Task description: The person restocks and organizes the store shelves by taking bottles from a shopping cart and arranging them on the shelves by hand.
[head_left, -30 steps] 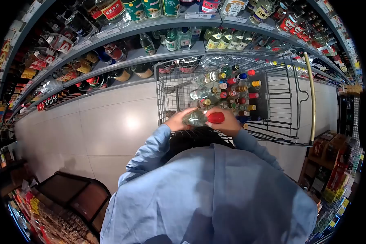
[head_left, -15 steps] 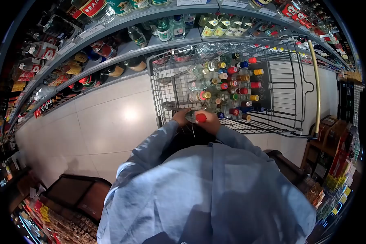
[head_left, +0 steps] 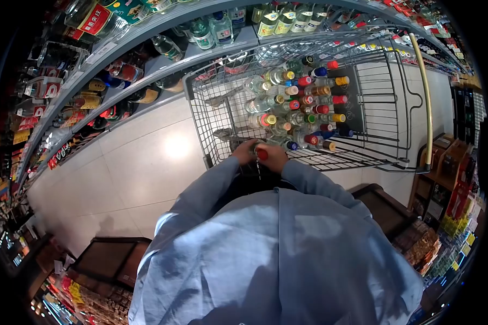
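Observation:
Close to my body, at the cart's near side, I hold a bottle with a red cap [head_left: 262,154] between both hands. My left hand [head_left: 244,152] is closed around its left side, while my right hand [head_left: 276,157] grips it from the right, near the cap. Most of the bottle's body is hidden by my fingers. Just beyond my hands, the wire shopping cart [head_left: 382,154] carries several standing glass bottles [head_left: 281,128] with red, yellow, blue and green caps, grouped in its middle.
Curved shelves [head_left: 162,70] full of bottles run behind the cart and along the left. The cart's yellowish handle [head_left: 422,97] is at the right. Brown-framed display stands [head_left: 106,257] flank me, and boxes [head_left: 453,157] sit at the right on the tiled floor [head_left: 141,168].
The red-capped bottle has turned and shifted slightly left, so less of its body shows. My hands have drawn closer together around it. The view has shifted a little.

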Demonstrator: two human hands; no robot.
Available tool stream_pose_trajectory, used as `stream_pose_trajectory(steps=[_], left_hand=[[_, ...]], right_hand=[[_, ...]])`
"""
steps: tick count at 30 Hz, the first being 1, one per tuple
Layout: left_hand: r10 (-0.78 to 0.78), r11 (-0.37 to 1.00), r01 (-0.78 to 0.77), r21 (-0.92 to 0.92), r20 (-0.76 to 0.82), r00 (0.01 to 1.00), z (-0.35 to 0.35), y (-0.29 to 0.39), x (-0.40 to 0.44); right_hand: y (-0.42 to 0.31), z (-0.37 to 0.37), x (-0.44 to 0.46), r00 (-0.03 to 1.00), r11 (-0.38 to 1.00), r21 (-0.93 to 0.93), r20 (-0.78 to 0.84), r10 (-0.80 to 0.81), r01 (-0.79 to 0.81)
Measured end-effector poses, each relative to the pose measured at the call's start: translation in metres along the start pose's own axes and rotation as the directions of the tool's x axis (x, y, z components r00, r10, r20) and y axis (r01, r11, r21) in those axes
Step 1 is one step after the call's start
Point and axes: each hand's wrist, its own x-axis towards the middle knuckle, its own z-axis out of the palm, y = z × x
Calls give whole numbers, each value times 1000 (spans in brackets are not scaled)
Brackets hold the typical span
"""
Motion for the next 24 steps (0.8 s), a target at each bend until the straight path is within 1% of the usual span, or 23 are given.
stream_pose_trajectory(steps=[4, 7, 10, 13, 16, 17, 19, 21, 24], left_hand=[[53, 999, -53, -2, 41, 998, -8, 31, -7], [106, 991, -103, 88, -35, 994, 8, 5, 3], [100, 992, -100, 79, 3, 995, 9, 4, 7], [31, 999, -33, 34, 47, 998, 8, 6, 9], [80, 995, -79, 68, -10, 997, 16, -2, 14], [48, 998, -48, 26, 28, 998, 18, -7, 20], [69, 997, -70, 34, 36, 997, 16, 1, 23], [85, 996, -86, 33, 32, 996, 13, 13, 21], [133, 991, -134, 19, 36, 990, 22, 4, 37]], right_hand=[[13, 7, 1, 1000, 1000, 21, -1, 15, -15], [12, 5, 1, 999, 999, 30, -32, 43, -42], [8, -1, 3, 995, 995, -4, -5, 99, -99], [13, 2, 5, 976, 976, -66, 38, 212, -209], [14, 2, 5, 974, 971, -80, -18, 225, -226], [14, 2, 6, 969, 963, -114, -24, 245, -246], [14, 0, 7, 958, 941, -180, -39, 285, -287], [15, -1, 7, 945, 927, -183, -74, 319, -327], [17, 0, 6, 938, 913, -216, -91, 335, -347]])
